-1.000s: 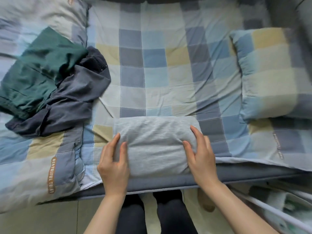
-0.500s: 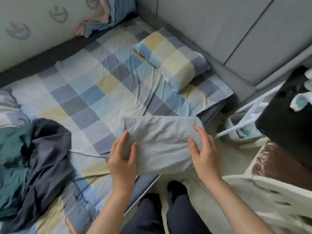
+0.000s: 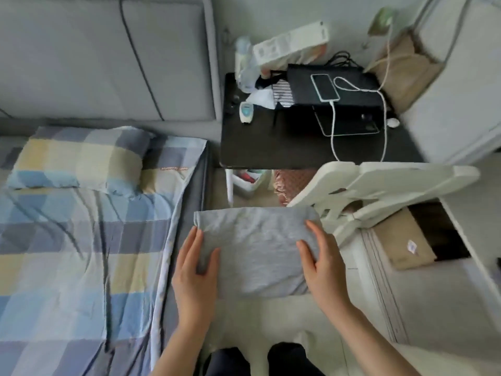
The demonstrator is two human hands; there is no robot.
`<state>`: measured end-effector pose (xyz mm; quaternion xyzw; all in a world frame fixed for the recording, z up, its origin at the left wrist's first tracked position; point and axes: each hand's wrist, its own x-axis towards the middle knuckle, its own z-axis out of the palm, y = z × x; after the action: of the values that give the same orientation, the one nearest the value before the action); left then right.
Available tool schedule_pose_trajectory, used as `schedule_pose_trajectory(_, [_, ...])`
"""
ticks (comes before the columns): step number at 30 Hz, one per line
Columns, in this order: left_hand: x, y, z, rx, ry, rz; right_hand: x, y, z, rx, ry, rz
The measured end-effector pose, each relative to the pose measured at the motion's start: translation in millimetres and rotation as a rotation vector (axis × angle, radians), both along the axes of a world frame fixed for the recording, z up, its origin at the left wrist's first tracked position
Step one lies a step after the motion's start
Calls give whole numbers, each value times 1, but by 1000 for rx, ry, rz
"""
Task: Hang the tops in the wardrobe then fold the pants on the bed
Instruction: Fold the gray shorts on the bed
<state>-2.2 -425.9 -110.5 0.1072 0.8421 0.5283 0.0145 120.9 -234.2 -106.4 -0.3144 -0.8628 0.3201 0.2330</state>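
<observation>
A folded grey cotton bundle, apparently pants [image 3: 254, 251], is finished and held in the air beside the checked-sheet bed [image 3: 81, 240], off the mattress. The left hand [image 3: 193, 270] and right hand [image 3: 324, 264] clamp its ends, thumbs on top. No tops or wardrobe show; it needs setting down.

Left hand [image 3: 195, 270] and right hand [image 3: 324, 263] forward; both clasped, thumbs uppermost

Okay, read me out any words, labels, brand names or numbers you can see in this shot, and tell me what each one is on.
None can be read.
Orange embroidered line on the checked bedsheet: blurred, unreadable.
Print on the white box behind the black table: too small.
Sticker on the brown cardboard box: too small.
Face of the small white device: unreadable.
Folded grey pants, phone: no text visible.
</observation>
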Motion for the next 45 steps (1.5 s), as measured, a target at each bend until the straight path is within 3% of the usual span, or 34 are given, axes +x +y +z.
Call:
schedule_pose_trajectory(10, [128,230,-3,6,-73,-350,192,172,9,-4,-17,-373])
schedule_pose_trajectory(17, [197,356,-10,-32,-95,-679,296,235,-1,-106,-40,-712])
schedule_pose_trajectory(29, [257,559,-42,-99,-225,-1194,372,329,-21,-208,-117,-1219])
schedule_pose_trajectory(34, [303,671,-50,-63,-354,-1432,406,396,-22,-151,-160,-1462])
schedule_pose_trajectory(41, [394,765,-68,253,-356,-1620,455,470,-39,245,-121,-1812])
schedule_pose_trajectory(43, [414,785,-101,157,-283,-1718,476,482,-69,133,-205,-1888])
schedule_pose_trajectory(45, [424,799,-136,-192,-95,-1846,489,486,-104,-156,-395,-1865])
